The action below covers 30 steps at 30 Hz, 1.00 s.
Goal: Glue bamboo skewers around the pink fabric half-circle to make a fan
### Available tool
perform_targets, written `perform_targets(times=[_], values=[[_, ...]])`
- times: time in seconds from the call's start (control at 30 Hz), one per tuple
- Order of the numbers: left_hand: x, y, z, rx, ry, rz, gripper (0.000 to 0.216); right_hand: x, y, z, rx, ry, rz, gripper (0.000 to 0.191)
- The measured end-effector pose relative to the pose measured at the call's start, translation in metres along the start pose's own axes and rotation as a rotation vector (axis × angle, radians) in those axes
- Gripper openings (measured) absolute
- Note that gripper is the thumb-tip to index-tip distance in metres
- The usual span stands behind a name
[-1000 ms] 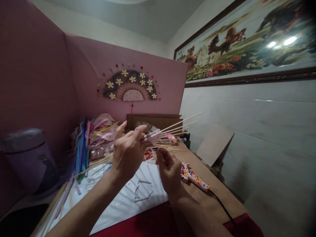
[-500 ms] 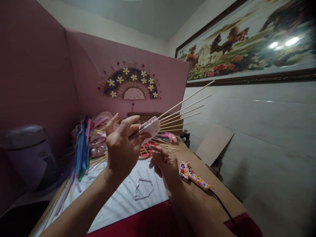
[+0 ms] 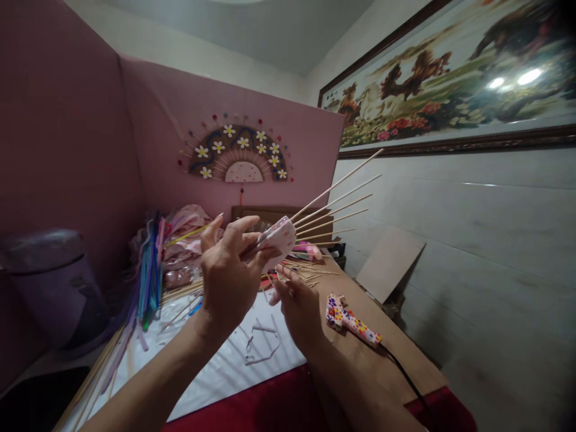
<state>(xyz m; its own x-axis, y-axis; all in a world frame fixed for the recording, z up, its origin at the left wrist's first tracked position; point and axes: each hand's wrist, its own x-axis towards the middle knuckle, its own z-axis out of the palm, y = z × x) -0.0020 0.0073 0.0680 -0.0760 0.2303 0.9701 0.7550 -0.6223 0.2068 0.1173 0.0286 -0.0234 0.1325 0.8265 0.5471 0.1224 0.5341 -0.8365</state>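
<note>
Pale pink, spotted, curved fan base (image 3: 284, 235), gripped in left hand (image 3: 231, 273) above brown counter (image 3: 416, 360). Seemingly already fitted with slender pale wooden sticks (image 3: 336, 185) — untrimmed at the tips. Just below, half-curled right hand (image 3: 299, 309) — cannot tell if gripping anything.

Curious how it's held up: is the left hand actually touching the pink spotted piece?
Touching. The head view shows the left hand with its thumb lying against the pink spotted piece.

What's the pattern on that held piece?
Darker pink spots on pale pink; the piece shows in the head view.
</note>
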Motion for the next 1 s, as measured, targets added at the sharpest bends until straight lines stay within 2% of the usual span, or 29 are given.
perform_targets(times=[0.13, 0.27, 0.4, 0.5, 0.57, 0.8, 0.87, 1.0], values=[[-0.001, 0.001, 0.000, -0.094, -0.045, -0.025, 0.036, -0.001, 0.003, 0.000, -0.195, 0.024, -0.187, 0.026], [0.000, 0.003, -0.001, -0.054, -0.069, 0.032, 0.035, -0.003, 0.003, 0.001, -0.234, 0.055, -0.236, 0.023], [0.002, 0.001, -0.003, 0.006, -0.089, 0.106, 0.047, -0.003, 0.002, 0.001, -0.279, 0.081, -0.257, 0.026], [0.004, 0.000, -0.005, 0.041, -0.082, 0.135, 0.051, -0.001, 0.002, -0.001, -0.304, 0.133, -0.245, 0.027], [0.005, 0.001, -0.008, 0.047, -0.052, 0.148, 0.045, 0.003, 0.001, -0.003, -0.294, 0.160, -0.211, 0.028], [0.005, 0.010, -0.021, -0.023, 0.190, 0.160, 0.012, 0.016, 0.005, -0.013, -0.139, 0.281, -0.117, 0.028], [0.004, 0.010, -0.021, -0.068, 0.168, 0.177, 0.003, 0.018, 0.007, -0.014, -0.084, 0.314, -0.105, 0.028], [-0.001, 0.009, -0.013, -0.111, 0.053, 0.203, 0.015, 0.022, 0.007, -0.017, 0.047, 0.352, -0.082, 0.028]])
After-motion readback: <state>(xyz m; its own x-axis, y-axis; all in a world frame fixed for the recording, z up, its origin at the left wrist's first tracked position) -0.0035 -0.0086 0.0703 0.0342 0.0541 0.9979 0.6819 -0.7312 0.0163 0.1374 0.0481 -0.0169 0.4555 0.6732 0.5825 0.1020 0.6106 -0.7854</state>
